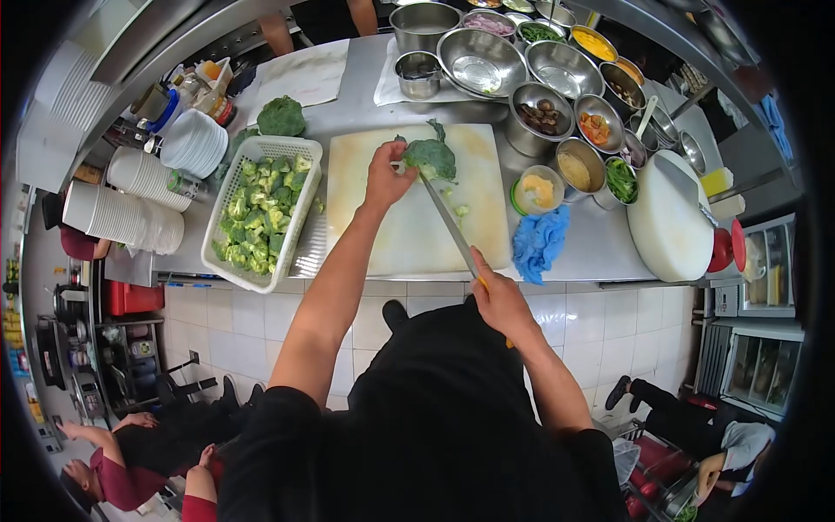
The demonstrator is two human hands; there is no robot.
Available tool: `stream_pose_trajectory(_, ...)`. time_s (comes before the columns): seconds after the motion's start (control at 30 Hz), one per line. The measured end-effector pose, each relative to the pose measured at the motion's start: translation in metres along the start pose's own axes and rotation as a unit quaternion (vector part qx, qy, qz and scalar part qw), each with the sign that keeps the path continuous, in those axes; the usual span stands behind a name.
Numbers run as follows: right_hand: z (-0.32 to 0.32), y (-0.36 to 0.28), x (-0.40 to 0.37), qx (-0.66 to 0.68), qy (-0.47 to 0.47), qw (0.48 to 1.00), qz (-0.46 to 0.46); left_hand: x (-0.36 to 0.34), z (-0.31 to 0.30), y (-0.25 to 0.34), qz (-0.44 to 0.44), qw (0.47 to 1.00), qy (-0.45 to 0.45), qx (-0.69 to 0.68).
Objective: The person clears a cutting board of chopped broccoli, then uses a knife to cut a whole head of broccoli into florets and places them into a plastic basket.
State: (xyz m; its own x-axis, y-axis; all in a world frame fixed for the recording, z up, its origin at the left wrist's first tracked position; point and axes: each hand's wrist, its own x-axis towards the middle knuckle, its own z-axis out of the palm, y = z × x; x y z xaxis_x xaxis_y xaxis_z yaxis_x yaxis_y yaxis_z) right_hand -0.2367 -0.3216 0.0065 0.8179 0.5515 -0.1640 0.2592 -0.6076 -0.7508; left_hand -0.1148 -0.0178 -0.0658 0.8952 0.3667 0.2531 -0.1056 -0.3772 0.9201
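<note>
A head of broccoli (431, 158) with a leaf at its top lies on the white cutting board (365, 235). My left hand (389, 177) is at its left edge, fingers curled in and closed on the broccoli; a bit of green shows just above the fingertips. In my right hand (502, 306) is a long knife (449, 217), gripped by its yellow handle, the blade slanting up and left with its tip at the broccoli's underside. Small green scraps (462, 210) lie beside the blade.
Left of the board, a white basket (310, 178) holds cut florets; another broccoli head (280, 116) lies behind it. A blue cloth (540, 242) and a tub (537, 191) are to the right. Metal bowls (481, 63) crowd the back. Stacked white bowls (193, 143) stand left. Other people are nearby.
</note>
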Motion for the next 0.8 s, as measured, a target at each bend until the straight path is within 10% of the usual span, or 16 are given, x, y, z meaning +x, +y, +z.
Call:
stream_pose_trajectory(0.6,0.01,0.019,0.029,-0.071,-0.053,0.995,0.05,-0.025,-0.005,-0.008,0.021,0.981,-0.016,0.191)
stream_pose_trajectory(0.8,-0.007,0.001,-0.018,-0.093,-0.051,0.994,0.033,-0.054,-0.012,-0.059,-0.055,0.998,0.014,-0.004)
